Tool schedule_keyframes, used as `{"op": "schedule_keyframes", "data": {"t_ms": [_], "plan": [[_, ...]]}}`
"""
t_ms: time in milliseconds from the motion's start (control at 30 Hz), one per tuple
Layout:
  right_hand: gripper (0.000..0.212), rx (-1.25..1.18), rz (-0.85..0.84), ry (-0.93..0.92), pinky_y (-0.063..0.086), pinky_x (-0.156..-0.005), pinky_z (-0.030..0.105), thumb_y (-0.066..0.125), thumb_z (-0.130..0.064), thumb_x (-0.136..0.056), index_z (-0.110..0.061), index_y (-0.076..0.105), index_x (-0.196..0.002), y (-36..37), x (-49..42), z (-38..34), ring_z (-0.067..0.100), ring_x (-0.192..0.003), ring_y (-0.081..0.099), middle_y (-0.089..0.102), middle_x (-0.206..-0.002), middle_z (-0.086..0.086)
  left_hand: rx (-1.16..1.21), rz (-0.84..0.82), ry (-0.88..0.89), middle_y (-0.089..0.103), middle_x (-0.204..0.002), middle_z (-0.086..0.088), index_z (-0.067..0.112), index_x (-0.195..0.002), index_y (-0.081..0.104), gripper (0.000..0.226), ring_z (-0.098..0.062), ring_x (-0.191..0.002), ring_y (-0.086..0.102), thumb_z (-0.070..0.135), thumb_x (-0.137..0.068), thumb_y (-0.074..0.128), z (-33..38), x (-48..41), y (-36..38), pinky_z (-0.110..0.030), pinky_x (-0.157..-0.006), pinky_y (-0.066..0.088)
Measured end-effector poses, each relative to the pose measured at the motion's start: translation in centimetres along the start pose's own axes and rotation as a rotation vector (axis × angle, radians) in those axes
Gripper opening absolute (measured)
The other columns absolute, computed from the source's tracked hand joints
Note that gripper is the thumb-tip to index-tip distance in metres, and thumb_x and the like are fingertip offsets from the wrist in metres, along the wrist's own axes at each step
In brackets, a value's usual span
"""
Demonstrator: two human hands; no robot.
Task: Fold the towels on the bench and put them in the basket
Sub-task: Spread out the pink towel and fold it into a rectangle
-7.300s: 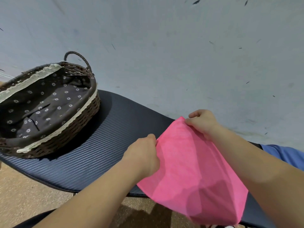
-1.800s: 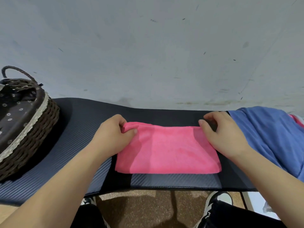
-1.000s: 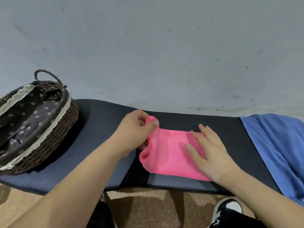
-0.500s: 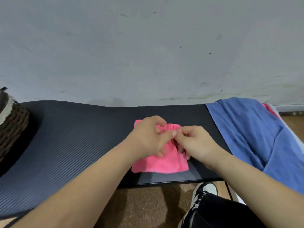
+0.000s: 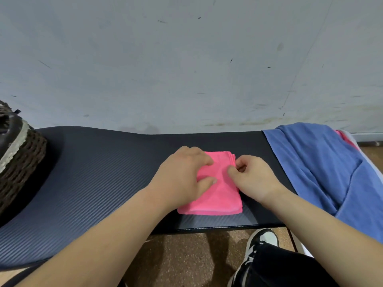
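Note:
A pink towel (image 5: 219, 195) lies folded into a small rectangle on the dark bench (image 5: 99, 172), near its front edge. My left hand (image 5: 182, 177) rests flat on the towel's left half, fingers spread over it. My right hand (image 5: 251, 179) pinches the towel's stacked right edge between thumb and fingers. The brown wicker basket (image 5: 20, 154) with a lace-trimmed dark lining stands at the bench's far left, mostly cut off by the frame. A blue towel (image 5: 323, 166) lies spread over the bench's right end, with a strip of another pink towel (image 5: 346, 138) showing behind it.
A pale wall (image 5: 186, 59) rises directly behind the bench. Below the front edge I see brown floor (image 5: 186, 257) and my leg with a black-and-white shoe (image 5: 261, 241).
The towel went from a long strip to a small rectangle as my left hand brought its left end over to the right. Both hands now press it flat, the folded edges lined up.

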State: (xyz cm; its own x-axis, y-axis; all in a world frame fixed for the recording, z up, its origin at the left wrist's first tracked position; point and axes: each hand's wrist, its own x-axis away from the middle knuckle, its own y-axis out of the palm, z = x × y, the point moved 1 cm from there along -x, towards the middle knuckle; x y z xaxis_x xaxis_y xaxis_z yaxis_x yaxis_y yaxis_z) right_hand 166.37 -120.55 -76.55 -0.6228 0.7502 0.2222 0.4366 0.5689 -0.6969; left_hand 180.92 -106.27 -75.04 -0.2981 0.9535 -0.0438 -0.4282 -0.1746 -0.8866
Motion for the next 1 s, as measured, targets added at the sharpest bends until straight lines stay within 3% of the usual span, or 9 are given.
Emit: {"op": "schedule_keyframes", "data": {"t_ms": [133,200,300,433,500,567,700,833,1000], "plan": [[0.014,-0.024,0.000,0.040,0.052,-0.063,0.028,0.073,-0.027,-0.087,-0.020,0.064,-0.096,-0.3,-0.4,0.6,0.016,-0.072,0.064,0.067,-0.080,0.000,-0.229,-0.239,0.025,0.025,-0.165,-0.002,0.034,-0.156,0.033,0.077,-0.025,-0.150,0.022,0.070,-0.090,0.051,0.4,0.6,1.9,-0.045,-0.121,0.024],[0.034,0.076,0.054,-0.039,0.047,-0.068,0.022,0.074,-0.029,-0.086,-0.023,0.060,-0.116,-0.5,-0.3,0.8,0.007,-0.082,0.059,0.061,-0.096,-0.005,-0.289,-0.248,0.024,0.011,-0.169,-0.004,0.035,-0.160,0.021,0.076,-0.027,-0.153,0.011,0.069,-0.095,0.042,0.6,1.3,2.9,-0.046,-0.122,0.013],[0.056,0.175,0.117,-0.311,0.050,-0.096,0.036,0.068,-0.036,-0.089,-0.024,0.052,-0.141,-0.8,0.3,0.5,0.013,-0.115,0.055,0.052,-0.130,-0.006,-0.293,-0.149,0.061,0.016,-0.169,-0.010,0.031,-0.160,0.026,0.075,-0.031,-0.154,0.017,0.068,-0.096,0.036,0.3,2.2,3.8,-0.045,-0.123,0.012],[0.096,0.407,-0.258,-0.418,0.012,-0.128,0.039,0.029,-0.082,-0.087,-0.022,0.024,-0.161,0.5,1.5,0.7,0.020,-0.158,0.002,0.009,-0.171,0.000,-0.220,-0.105,0.109,0.027,-0.166,-0.012,0.024,-0.155,0.040,0.072,-0.029,-0.153,0.023,0.065,-0.096,0.034,-0.4,3.0,4.0,-0.044,-0.125,0.016],[0.107,0.562,-0.385,-0.367,0.000,-0.128,0.040,0.003,-0.090,-0.075,-0.029,-0.002,-0.163,1.1,1.9,1.4,0.016,-0.155,-0.020,-0.020,-0.168,-0.007,-0.172,-0.096,0.133,0.028,-0.165,-0.011,0.020,-0.153,0.044,0.068,-0.026,-0.154,0.023,0.059,-0.098,0.035,-0.7,3.1,3.4,-0.036,-0.127,0.011],[0.094,0.616,-0.395,-0.330,-0.007,-0.127,0.043,0.006,-0.082,-0.082,-0.034,-0.014,-0.160,1.1,1.9,1.7,0.013,-0.152,-0.029,-0.031,-0.164,-0.012,-0.195,-0.014,0.166,0.040,-0.159,-0.012,0.016,-0.145,0.054,0.058,-0.026,-0.148,0.035,0.049,-0.100,0.038,-1.0,3.2,2.9,-0.033,-0.126,0.016],[0.085,0.612,-0.403,-0.313,-0.010,-0.126,0.045,0.020,-0.074,-0.093,-0.037,-0.021,-0.157,0.5,1.9,1.4,0.010,-0.149,-0.034,-0.037,-0.161,-0.013,-0.286,0.090,-0.039,0.057,-0.136,-0.009,0.013,-0.135,0.057,0.061,-0.030,-0.116,0.057,0.055,-0.094,0.040,-1.0,3.5,2.1,-0.042,-0.098,0.051],[0.088,0.643,-0.456,-0.309,-0.011,-0.126,0.042,0.022,-0.077,-0.090,-0.039,-0.022,-0.157,-0.1,2.2,1.5,0.007,-0.148,-0.035,-0.039,-0.159,-0.016,-0.371,-0.030,-0.407,0.053,-0.110,-0.001,0.019,-0.117,0.051,0.068,-0.022,-0.100,0.054,0.078,-0.088,0.037,-0.6,3.7,1.0,-0.038,-0.084,0.050],[0.091,0.609,-0.464,-0.302,-0.011,-0.126,0.040,0.024,-0.079,-0.087,-0.041,-0.021,-0.156,-0.1,2.3,1.4,0.006,-0.148,-0.034,-0.038,-0.159,-0.017,-0.195,-0.037,-0.442,0.054,-0.102,0.004,0.021,-0.104,0.048,0.045,-0.019,-0.094,0.058,0.065,-0.093,0.050,0.4,3.6,0.8,-0.036,-0.076,0.050]]}}
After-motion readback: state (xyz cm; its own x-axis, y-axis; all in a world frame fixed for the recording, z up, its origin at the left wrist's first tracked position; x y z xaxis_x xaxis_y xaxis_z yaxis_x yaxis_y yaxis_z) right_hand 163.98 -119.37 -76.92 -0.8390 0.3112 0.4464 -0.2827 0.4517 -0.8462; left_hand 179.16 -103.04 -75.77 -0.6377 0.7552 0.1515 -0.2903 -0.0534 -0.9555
